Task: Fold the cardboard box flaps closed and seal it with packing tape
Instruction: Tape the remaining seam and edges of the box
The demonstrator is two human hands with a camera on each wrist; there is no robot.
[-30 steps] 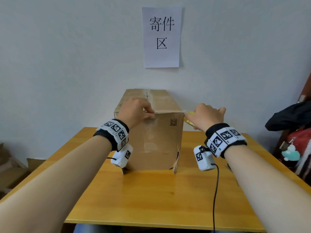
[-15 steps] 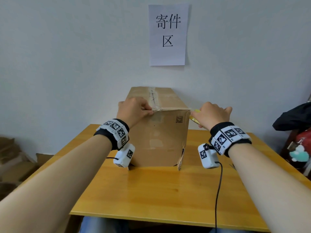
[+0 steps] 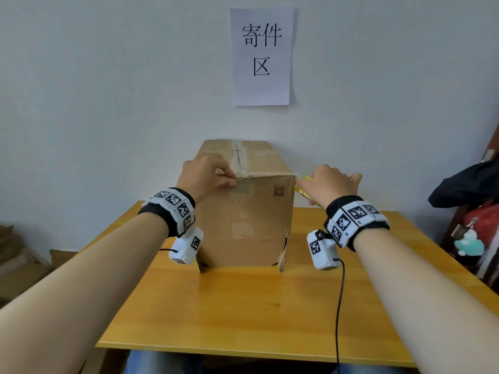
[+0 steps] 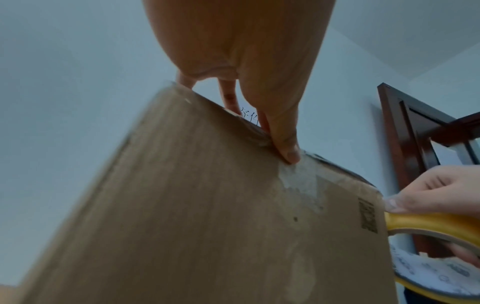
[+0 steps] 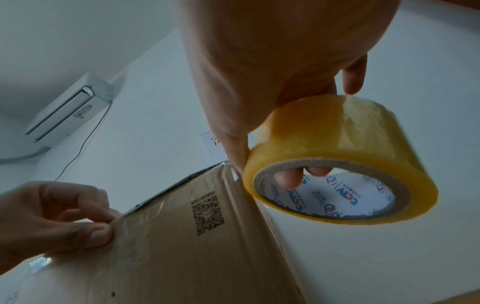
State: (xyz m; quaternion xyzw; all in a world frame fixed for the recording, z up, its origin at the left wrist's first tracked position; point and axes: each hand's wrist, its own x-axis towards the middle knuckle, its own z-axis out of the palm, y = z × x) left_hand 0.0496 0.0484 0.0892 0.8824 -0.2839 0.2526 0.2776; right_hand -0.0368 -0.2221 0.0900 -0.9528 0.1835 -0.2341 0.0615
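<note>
- Starting at your left: your left hand (image 3: 206, 177) sits on the near top edge of the cardboard box (image 3: 244, 220), fingers curled, thumb and fingertips pinching the end of a clear tape strip (image 5: 166, 207) against that edge.
- The box stands upright on the wooden table (image 3: 243, 314), near its far side by the wall. Its top flaps lie flat and closed, and a seam tape (image 3: 239, 157) runs along the top's centre line, so the folding looks done.
- Across the near top edge the clear strip stretches from your left hand to the box's right corner; it looks drawn out rather than fully smoothed down.
- On the right, your right hand (image 3: 328, 184) grips the packing tape roll (image 5: 340, 162) just beside that corner, fingers hooked through the core, thumb on the outside.
- What I judge is left: pressing this strip flat, carrying it round the corner, and cutting it from the roll.
</note>
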